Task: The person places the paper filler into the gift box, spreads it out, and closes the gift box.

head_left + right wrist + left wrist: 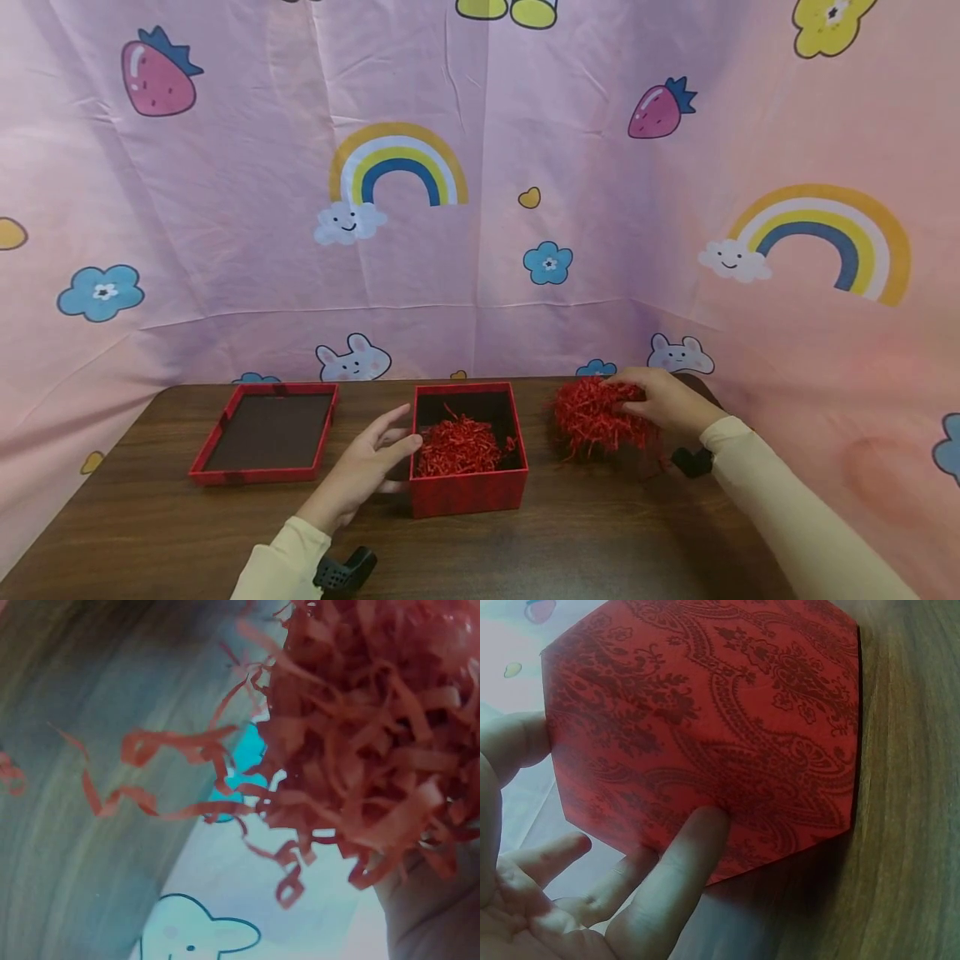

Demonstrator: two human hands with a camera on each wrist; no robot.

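A red patterned box [468,497] stands uncovered on the table, with crinkled red shredded paper [459,447] inside it. My left hand [358,475] is at the box's left side; in the left wrist view its loosely spread fingers [667,892] touch the patterned wall [705,727]. To the right of the box, my right hand [663,402] grips a clump of red shredded paper [596,417] from above. That clump [375,742] fills much of the right wrist view and hides most of the fingers.
The box's lid [270,432] lies at the left with its dark inside facing up. Behind the wooden table [585,533] hangs a printed cloth [487,250], which also runs along the right side. A few loose red strands trail from the clump.
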